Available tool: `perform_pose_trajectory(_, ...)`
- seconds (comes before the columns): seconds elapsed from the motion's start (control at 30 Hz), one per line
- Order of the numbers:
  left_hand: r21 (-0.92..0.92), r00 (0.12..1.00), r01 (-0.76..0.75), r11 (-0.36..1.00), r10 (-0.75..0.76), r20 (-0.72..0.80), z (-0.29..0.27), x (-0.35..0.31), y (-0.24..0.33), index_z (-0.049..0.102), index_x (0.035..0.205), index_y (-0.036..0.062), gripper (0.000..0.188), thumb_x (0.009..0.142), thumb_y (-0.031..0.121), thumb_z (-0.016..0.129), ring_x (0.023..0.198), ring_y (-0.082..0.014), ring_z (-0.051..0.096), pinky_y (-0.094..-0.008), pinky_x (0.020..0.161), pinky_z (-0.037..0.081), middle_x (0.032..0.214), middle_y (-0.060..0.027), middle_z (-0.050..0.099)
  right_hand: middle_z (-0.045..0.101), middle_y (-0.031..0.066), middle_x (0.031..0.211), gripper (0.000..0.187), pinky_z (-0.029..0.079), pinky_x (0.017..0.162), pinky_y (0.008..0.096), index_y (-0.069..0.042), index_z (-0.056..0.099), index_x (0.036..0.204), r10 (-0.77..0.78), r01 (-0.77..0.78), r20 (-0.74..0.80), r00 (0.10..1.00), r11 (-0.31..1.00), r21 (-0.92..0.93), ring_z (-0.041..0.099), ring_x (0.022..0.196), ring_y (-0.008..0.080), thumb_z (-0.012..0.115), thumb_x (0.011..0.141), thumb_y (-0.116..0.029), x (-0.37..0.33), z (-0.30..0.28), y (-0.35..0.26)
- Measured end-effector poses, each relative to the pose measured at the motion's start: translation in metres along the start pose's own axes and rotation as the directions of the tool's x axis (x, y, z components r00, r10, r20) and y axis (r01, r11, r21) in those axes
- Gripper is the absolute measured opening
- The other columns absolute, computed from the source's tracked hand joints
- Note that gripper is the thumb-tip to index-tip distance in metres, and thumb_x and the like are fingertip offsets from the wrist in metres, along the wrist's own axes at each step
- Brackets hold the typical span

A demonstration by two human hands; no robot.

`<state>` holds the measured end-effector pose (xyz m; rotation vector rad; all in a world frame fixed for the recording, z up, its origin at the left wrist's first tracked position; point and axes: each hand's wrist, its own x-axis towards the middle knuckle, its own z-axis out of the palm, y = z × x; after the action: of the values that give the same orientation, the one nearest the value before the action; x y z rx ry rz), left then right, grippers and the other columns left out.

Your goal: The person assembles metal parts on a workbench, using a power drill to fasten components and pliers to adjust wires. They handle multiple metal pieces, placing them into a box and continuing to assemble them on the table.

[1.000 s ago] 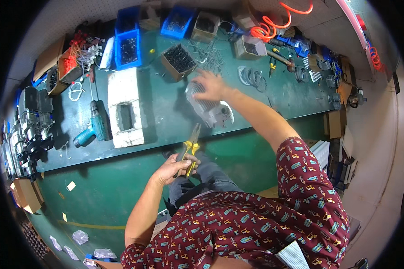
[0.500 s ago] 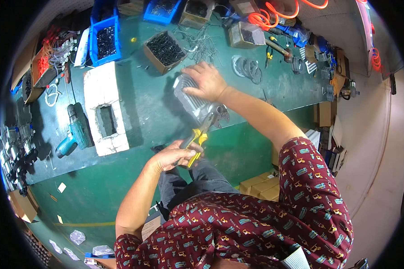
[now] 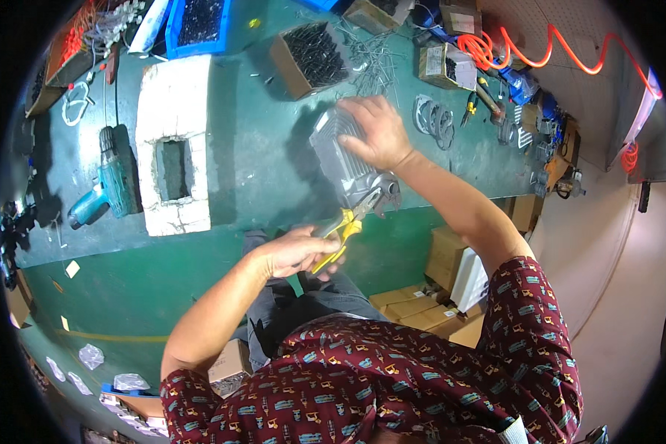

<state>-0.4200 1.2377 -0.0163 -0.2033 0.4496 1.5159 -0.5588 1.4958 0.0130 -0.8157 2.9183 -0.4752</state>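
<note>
My left hand [image 3: 292, 251] is wrapped round yellow-handled pliers [image 3: 349, 223] just off the bench's near edge. The pliers point up and to the right. Their jaws lie at the near end of a grey finned metal housing [image 3: 337, 152], by a dark fitting [image 3: 390, 194] there; I cannot tell whether they grip anything. My right hand [image 3: 381, 133] holds the housing from its far right side, thumb across the fins and fingers over the far edge. The housing sits at the front of the green bench [image 3: 251, 148]; the right hand's palm hides part of it.
Left stand a white block [image 3: 174, 214] with a rectangular hole and a teal power drill [image 3: 111, 181]. Behind the housing are a cardboard box of black parts [image 3: 303, 63] and loose wire pieces [image 3: 374, 63]. Grey ring-shaped parts [image 3: 433, 122] lie right; an orange coiled hose [image 3: 551, 55] hangs beyond.
The whole view has shifted, so the bench items sit higher in the picture. My hands keep the same holds, and the pliers' jaws stay at the housing's near end.
</note>
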Motion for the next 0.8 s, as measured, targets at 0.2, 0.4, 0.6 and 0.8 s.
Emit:
perform_pose_trajectory(0.2,0.105,0.992,0.121,0.987,-0.124,0.021,-0.016,-0.006,0.033,0.057,0.126,0.0063,0.039,0.101,0.035,0.066,0.086,-0.0172,0.068,-0.0347,0.07,0.056,0.101,-0.0117,0.07,0.065,0.0098,0.131,0.065,0.046,0.1,0.0486,-0.012,0.062,0.135,0.024,-0.024,0.003,1.0,1.0,0.018,0.057,0.115,0.035,0.068,0.086,-0.054,-0.001,0.001,0.002)
perform_pose_trajectory(0.4,0.189,0.976,0.208,0.96,-0.217,0.027,-0.019,-0.002,0.041,0.059,0.128,0.0043,0.038,0.102,0.031,0.066,0.086,-0.0152,0.066,-0.031,0.066,0.055,0.094,-0.0061,0.066,0.065,0.0077,0.131,0.067,0.046,0.1,0.0498,-0.015,0.063,0.134,0.041,-0.041,0.022,0.999,0.999,-0.001,0.056,0.118,0.0328,0.068,0.084,-0.06,-0.001,0.004,0.003)
perform_pose_trajectory(0.6,-0.023,0.99,-0.112,0.993,0.11,-0.087,0.013,0.035,-0.05,0.058,0.124,0.0066,0.034,0.102,0.03,0.067,0.086,-0.018,0.065,-0.0339,0.07,0.057,0.097,-0.0072,0.066,0.065,0.0086,0.131,0.069,0.047,0.098,0.05,-0.014,0.062,0.136,0.061,-0.061,-0.009,0.998,0.998,-0.022,0.056,0.117,0.0334,0.068,0.085,-0.06,-0.005,0.006,0.003)
perform_pose_trajectory(0.8,-0.114,0.983,-0.182,0.977,0.177,-0.054,0.022,0.052,-0.066,0.053,0.139,0.0002,0.044,0.104,0.025,0.064,0.099,-0.0209,0.067,-0.0374,0.088,0.058,0.108,-0.0117,0.067,0.066,0.0073,0.129,0.067,0.047,0.099,0.0503,-0.018,0.064,0.133,0.09,-0.09,0.005,0.996,0.996,-0.001,0.056,0.117,0.0331,0.067,0.085,-0.063,-0.004,0.006,0.002)
